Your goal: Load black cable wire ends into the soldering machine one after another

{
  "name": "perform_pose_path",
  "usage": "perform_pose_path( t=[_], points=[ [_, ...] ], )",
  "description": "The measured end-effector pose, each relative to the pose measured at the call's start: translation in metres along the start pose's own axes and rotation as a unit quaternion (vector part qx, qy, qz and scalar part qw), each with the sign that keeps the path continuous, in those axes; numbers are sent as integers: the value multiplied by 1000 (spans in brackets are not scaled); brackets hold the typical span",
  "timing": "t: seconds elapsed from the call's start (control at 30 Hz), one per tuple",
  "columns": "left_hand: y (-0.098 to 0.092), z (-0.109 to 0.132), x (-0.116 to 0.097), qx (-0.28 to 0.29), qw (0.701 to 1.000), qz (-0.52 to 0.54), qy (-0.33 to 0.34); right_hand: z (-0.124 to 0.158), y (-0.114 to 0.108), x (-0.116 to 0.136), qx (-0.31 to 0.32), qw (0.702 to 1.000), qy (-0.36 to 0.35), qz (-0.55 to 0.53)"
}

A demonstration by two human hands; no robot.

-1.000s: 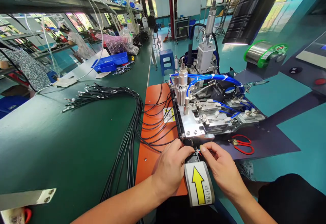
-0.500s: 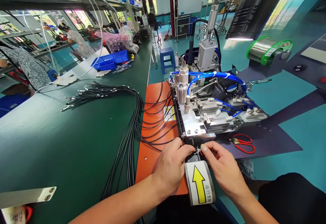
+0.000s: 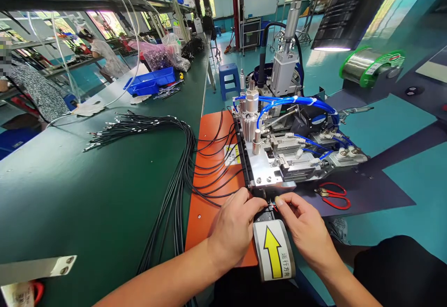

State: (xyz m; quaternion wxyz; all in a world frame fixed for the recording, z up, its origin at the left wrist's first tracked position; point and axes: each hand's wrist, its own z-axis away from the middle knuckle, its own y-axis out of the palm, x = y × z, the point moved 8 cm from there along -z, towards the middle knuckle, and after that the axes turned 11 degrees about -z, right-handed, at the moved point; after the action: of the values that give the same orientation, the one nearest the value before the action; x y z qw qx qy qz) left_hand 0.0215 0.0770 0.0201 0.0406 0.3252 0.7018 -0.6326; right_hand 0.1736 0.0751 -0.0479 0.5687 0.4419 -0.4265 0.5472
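Observation:
At the front end of the machine (image 3: 260,165), my left hand (image 3: 233,228) is closed in a pinch on the end of a black cable, most of it hidden behind the fingers. Facing it, my right hand (image 3: 309,230) pinches the thin coloured wires (image 3: 274,205) between thumb and forefinger. The fingertips of both hands almost meet over the dark track. Just below them is a plate with a yellow arrow (image 3: 273,253). A bundle of black cables (image 3: 179,190) lies to the left, with several strands crossing the orange panel (image 3: 213,172) into the machine's edge.
Red-handled cutters (image 3: 335,196) lie on the dark shelf right of my right hand. Blue air hoses (image 3: 303,102) arch over the machine. A solder wire spool (image 3: 372,67) and a black lamp (image 3: 344,13) stand at the right. Blue bins (image 3: 150,82) sit on the green bench (image 3: 115,195).
Both hands keep almost the same pinch and place. The thin wires between the fingertips have shifted very slightly; the camera view has moved a little.

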Motion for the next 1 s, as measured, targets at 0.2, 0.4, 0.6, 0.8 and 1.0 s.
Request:
perform_pose_path(
  t=[0.2, 0.4, 0.6, 0.8, 1.0],
  points=[
    [-1, 0, -1, -1, 1000, -6, 1, 2, -1, -2, -11, 1000, 9, -6],
    [-1, -1, 0, 0, 1000, -8, -2, 1, 0, -1, -20, 1000, 8, 4],
    [-1, 0, 0, 3, 1000, -4, -4, 1, 0, -1, -24, 1000, 3, 10],
    [0, 1, -1, 6, 1000, -8, -2, 3, -1, -3, -30, 999, 8, 22],
    [0, 0, -1, 16, 1000, -14, -5, 5, -1, -4, -57, 998, 3, 26]
  ],
)
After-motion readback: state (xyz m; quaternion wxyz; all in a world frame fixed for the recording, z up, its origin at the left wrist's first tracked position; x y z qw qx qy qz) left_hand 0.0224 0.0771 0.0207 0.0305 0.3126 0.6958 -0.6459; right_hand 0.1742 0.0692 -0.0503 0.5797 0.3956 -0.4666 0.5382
